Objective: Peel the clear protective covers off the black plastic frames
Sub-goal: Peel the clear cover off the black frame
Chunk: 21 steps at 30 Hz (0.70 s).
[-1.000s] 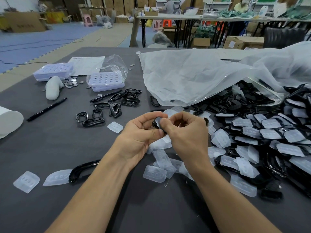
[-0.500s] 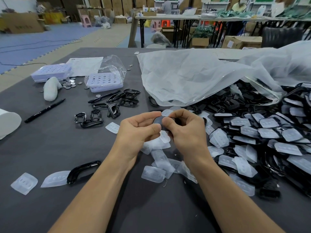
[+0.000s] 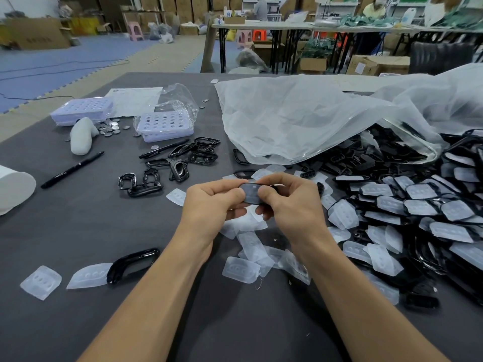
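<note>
Since a second ago the frame (image 3: 253, 193) has turned: then it showed mostly edge-on between the fingers, now its broad face, with the clear cover on it, tilts up toward the camera. Both hands have stayed above the same patch of table (image 3: 78, 231).

Left hand (image 3: 211, 202) pinches the frame's left end, thumb on top. Right hand (image 3: 290, 202) grips the right end, thumb pressed on the face of the cover. Whether an edge of the cover has lifted: cannot tell.

Under the hands, toward 6 o'clock, loose peeled covers (image 3: 241, 269) lie scattered. At 3 o'clock, a big heap of covered frames (image 3: 418, 205) spills from a clear plastic bag (image 3: 300, 118) lying at 1 o'clock.

At 11 o'clock, a small cluster of bare frames (image 3: 180, 163), well apart from the heap. Beyond them two lilac trays (image 3: 164, 126), coins (image 3: 111, 128), two black pens (image 3: 72, 169).

At 8 o'clock, one bare frame (image 3: 132, 263) touching a peeled cover (image 3: 87, 275); another cover (image 3: 40, 282) just left of it.
</note>
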{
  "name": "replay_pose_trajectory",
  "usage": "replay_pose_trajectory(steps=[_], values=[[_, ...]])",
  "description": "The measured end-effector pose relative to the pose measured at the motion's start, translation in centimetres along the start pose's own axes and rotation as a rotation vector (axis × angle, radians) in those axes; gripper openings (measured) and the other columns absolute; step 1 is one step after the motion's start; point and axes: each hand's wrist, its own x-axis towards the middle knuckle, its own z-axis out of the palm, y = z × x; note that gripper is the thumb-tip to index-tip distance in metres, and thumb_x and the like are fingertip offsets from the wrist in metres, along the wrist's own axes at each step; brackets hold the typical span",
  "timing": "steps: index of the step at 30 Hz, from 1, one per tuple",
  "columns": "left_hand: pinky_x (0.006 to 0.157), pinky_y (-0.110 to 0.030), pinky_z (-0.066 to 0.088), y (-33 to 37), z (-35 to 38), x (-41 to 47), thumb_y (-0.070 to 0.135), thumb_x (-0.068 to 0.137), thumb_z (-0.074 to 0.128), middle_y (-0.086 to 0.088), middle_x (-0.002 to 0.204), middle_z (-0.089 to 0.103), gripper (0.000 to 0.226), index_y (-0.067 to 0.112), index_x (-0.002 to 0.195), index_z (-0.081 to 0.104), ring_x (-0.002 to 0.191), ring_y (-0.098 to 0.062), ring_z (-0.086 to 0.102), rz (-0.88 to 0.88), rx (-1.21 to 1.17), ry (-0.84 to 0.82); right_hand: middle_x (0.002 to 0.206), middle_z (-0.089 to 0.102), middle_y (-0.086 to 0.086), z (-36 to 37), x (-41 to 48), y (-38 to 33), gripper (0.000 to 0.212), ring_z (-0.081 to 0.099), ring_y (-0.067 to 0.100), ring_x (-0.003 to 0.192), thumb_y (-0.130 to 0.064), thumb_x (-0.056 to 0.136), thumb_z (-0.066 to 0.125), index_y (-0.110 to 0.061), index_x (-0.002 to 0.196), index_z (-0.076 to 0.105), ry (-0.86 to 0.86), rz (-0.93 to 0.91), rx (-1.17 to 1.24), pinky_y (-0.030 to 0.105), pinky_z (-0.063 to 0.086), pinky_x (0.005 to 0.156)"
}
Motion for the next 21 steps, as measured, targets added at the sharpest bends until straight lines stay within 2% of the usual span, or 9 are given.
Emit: replay_pose_trajectory(steps=[4, 6, 9, 12, 16, 21], values=[[0.059, -0.021, 0.059, -0.16, -0.03, 0.16, -0.009, 0.088, 0.069, -0.008, 0.077, 0.079, 0.027, 0.015, 0.086, 0.081, 0.056, -0.015, 0.069, 0.040, 0.047, 0.109, 0.071, 0.074, 0.011, -0.06, 0.19, 0.01, 0.023, 0.065, 0.023, 0.056, 0.007, 0.094, 0.061, -0.011, 0.089, 0.075, -0.059, 0.067, 0.029, 0.032, 0.060, 0.060], [0.061, -0.024, 0.060, -0.27, -0.01, 0.26, -0.009, 0.087, 0.069, -0.008, 0.077, 0.079, 0.027, 0.015, 0.089, 0.082, 0.056, -0.016, 0.068, 0.064, 0.065, 0.137, 0.077, 0.076, 0.011, -0.04, 0.26, 0.02, 0.032, 0.068, 0.022, 0.058, 0.011, 0.093, 0.056, -0.013, 0.091, 0.077, -0.069, 0.082, 0.051, 0.029, 0.061, 0.062], [0.068, -0.030, 0.062, -0.60, 0.06, 0.15, 0.005, 0.085, 0.072, 0.000, 0.077, 0.080, 0.024, 0.025, 0.088, 0.084, 0.066, -0.017, 0.075, 0.142, 0.197, 0.133, 0.077, 0.077, 0.009, 0.07, 0.20, 0.16, 0.038, 0.068, 0.019, 0.057, 0.012, 0.092, 0.051, -0.015, 0.091, 0.077, -0.063, 0.047, -0.001, 0.026, 0.059, 0.060], [0.064, -0.034, 0.063, -0.73, 0.03, -0.05, 0.017, 0.080, 0.078, 0.003, 0.070, 0.078, 0.021, 0.038, 0.083, 0.083, 0.062, -0.020, 0.074, 0.222, 0.332, 0.132, 0.076, 0.077, 0.008, 0.33, 0.10, 0.45, 0.035, 0.070, 0.021, 0.058, 0.007, 0.091, 0.052, -0.015, 0.090, 0.079, -0.094, 0.023, -0.041, 0.032, 0.060, 0.063], [0.058, -0.029, 0.060, -0.73, -0.05, 0.12, 0.007, 0.082, 0.080, 0.002, 0.070, 0.078, 0.030, 0.037, 0.078, 0.083, 0.056, -0.013, 0.070, 0.213, 0.310, 0.103, 0.072, 0.076, 0.007, 0.47, 0.05, 0.76, 0.020, 0.069, 0.021, 0.057, -0.002, 0.088, 0.069, -0.020, 0.086, 0.077, -0.082, -0.037, -0.110, 0.039, 0.062, 0.066], [0.063, -0.033, 0.064, -0.73, -0.23, 0.33, 0.001, 0.087, 0.079, -0.002, 0.078, 0.080, 0.030, 0.030, 0.081, 0.085, 0.063, -0.019, 0.074, 0.182, 0.257, 0.069, 0.071, 0.075, 0.015, 0.09, 0.47, 0.80, 0.035, 0.066, 0.023, 0.052, 0.009, 0.094, 0.058, -0.018, 0.086, 0.078, -0.085, 0.012, -0.057, 0.037, 0.062, 0.063]])
